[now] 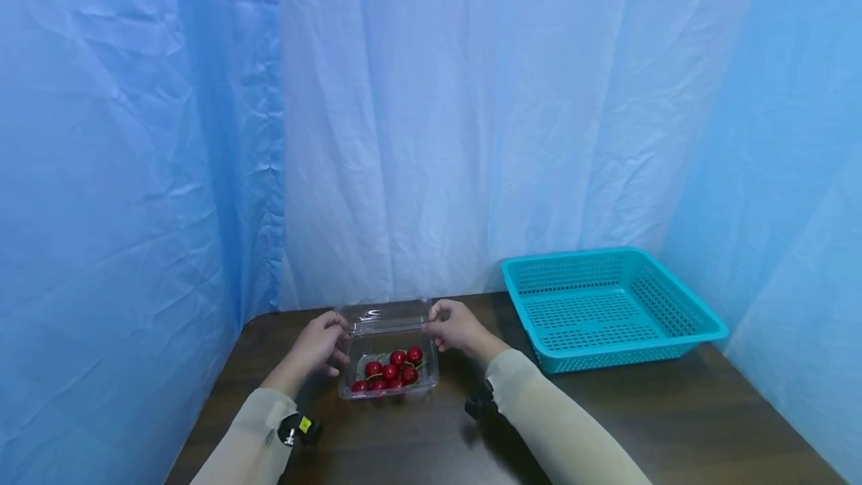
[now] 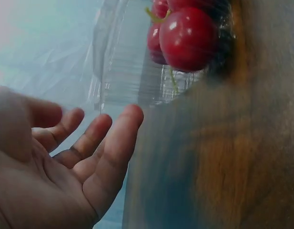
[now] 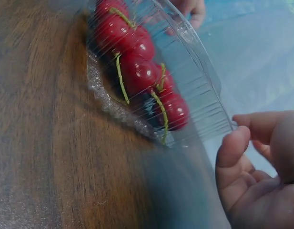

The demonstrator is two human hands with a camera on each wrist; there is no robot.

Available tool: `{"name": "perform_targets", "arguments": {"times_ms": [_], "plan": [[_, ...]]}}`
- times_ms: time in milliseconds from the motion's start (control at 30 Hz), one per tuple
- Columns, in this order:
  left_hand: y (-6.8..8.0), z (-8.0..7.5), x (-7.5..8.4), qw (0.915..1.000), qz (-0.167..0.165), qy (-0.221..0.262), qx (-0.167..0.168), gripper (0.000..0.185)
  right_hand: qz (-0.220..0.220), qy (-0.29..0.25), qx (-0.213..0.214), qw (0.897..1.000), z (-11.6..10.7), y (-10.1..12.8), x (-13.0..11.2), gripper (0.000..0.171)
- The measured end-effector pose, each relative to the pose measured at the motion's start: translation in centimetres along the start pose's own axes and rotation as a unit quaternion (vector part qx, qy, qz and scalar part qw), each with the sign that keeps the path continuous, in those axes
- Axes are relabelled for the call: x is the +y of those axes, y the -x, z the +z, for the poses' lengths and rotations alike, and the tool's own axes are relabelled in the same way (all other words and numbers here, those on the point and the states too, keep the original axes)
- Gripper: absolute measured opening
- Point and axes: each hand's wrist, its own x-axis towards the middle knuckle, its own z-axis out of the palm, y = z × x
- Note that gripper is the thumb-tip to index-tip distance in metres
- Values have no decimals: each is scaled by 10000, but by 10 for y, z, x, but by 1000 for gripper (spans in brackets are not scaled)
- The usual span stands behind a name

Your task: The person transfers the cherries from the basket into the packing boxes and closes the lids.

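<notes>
A clear plastic clamshell box with its lid raised sits on the table, red cherries with green stems inside. At the lid's left edge is my left hand; the left wrist view shows its fingers loosely bent close to the clear plastic, apart from the cherries. My right hand is at the lid's right side, where thumb and forefinger pinch the lid's edge in the right wrist view. Ribbed clear plastic partly covers the cherries there.
A turquoise perforated basket stands at the right of the dark wooden table. Blue-white curtains hang close behind the table and on both sides.
</notes>
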Motion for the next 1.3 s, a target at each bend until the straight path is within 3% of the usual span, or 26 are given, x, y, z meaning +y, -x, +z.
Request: {"name": "perform_targets", "arguments": {"times_ms": [100,233,333,467,667,833,967,1167,1300], "plan": [[1,-4,2,9996,-80,222,-178,53,-43,17,37,10000,-1,1,0,18],[3,-10,2,9981,-227,239,-513,97,-89,52,41,9999,-1,2,0,17],[5,-13,1,9955,-345,348,-816,111,-139,52,20,9999,0,3,-1,16],[7,-15,-1,9925,-447,581,-982,100,-188,45,12,9998,1,3,-1,14],[7,-14,-3,9913,-438,868,-888,80,-5,-111,103,9999,0,3,-1,6],[7,-11,-4,9921,-324,999,-684,66,369,-796,185,9960,-5,6,-2,26],[8,-6,-5,9951,-178,782,-572,64,463,-743,117,9961,-9,8,-5,36],[12,-1,-7,9983,-24,45,-575,68,676,-13,114,9976,-7,11,-8,29],[18,0,-6,9980,-252,-217,-546,69,808,183,268,9962,-5,13,-7,29]]}}
